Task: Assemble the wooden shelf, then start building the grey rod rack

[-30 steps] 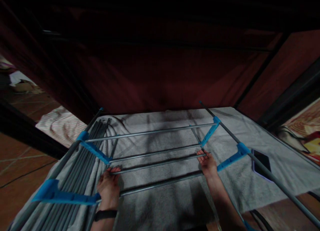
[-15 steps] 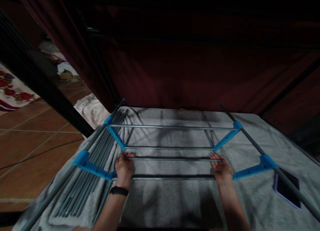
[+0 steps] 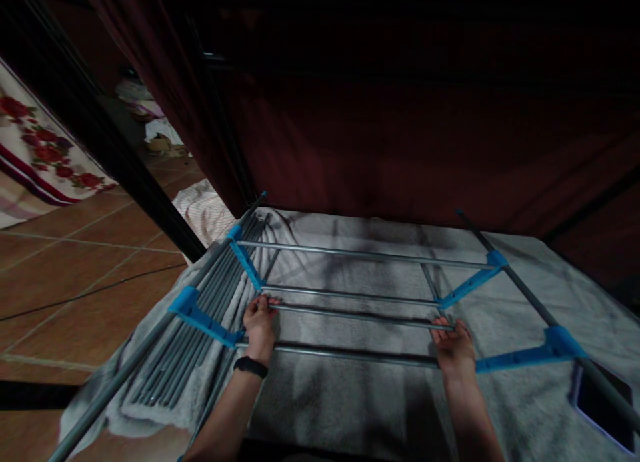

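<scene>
A loose grey metal tube (image 3: 350, 315) spans between my hands above the bed surface. My left hand (image 3: 259, 323), with a black band at its wrist, pinches the tube's left end. Around the right end, the fingers of my right hand (image 3: 454, 344) are curled with the palm turned up. The tube lies inside a rack frame of grey side poles (image 3: 527, 294) and blue plastic brackets (image 3: 207, 322). Fixed crossbars join the brackets: a near one (image 3: 350, 355) under my wrists and a far one (image 3: 360, 254). My left hand is close to the near left bracket.
Several loose grey tubes (image 3: 200, 315) lie bundled on the left. A phone (image 3: 603, 409) rests under the right pole. Grey fleece blanket (image 3: 320, 402) covers the surface. Dark red curtain (image 3: 375, 162) hangs behind, a black post (image 3: 125, 155) stands left, and a cable (image 3: 100, 292) crosses the tiled floor.
The camera view has turned a little left and tilted, so the rack appears shifted right and slanted. Both hands still hold the tube, with little movement relative to the frame.
</scene>
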A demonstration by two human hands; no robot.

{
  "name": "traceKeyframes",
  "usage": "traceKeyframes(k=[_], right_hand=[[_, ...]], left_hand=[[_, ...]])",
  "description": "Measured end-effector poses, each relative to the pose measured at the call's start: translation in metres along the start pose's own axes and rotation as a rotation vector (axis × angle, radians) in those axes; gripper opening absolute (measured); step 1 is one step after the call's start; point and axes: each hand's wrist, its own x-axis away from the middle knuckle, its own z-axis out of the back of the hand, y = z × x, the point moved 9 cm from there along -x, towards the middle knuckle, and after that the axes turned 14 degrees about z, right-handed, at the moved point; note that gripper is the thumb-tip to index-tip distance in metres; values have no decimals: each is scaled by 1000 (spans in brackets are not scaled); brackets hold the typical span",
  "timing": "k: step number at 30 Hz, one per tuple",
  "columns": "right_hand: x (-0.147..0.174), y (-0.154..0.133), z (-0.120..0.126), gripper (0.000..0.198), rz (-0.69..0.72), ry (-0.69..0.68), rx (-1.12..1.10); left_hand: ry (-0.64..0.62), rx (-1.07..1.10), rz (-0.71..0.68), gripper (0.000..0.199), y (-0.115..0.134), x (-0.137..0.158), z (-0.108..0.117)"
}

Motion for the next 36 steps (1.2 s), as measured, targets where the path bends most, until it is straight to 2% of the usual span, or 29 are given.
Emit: traceKeyframes(k=[3,11,16,26,30,36], right_hand=[[1,-1,-2,31,-6,-45,-17],[3,-4,-5,18,-1,-50,-25],[-3,0,-2,19,21,-81,-17],[-5,3,3,18,-4,-56,-36],[-7,7,6,8,-14,-14,-15],[-12,6,3,12,38,-77,43]], left_hand=[[3,3,16,15,-1,-2,1],[-23,31,31,12,-2,-2,1],[17,50,15,8,-3,-4,4],[72,61,-4,25,-1,-8,8],[19,65,-6,22,-2,-7,5],[-16,86,-10,15,-3,-3,1]])
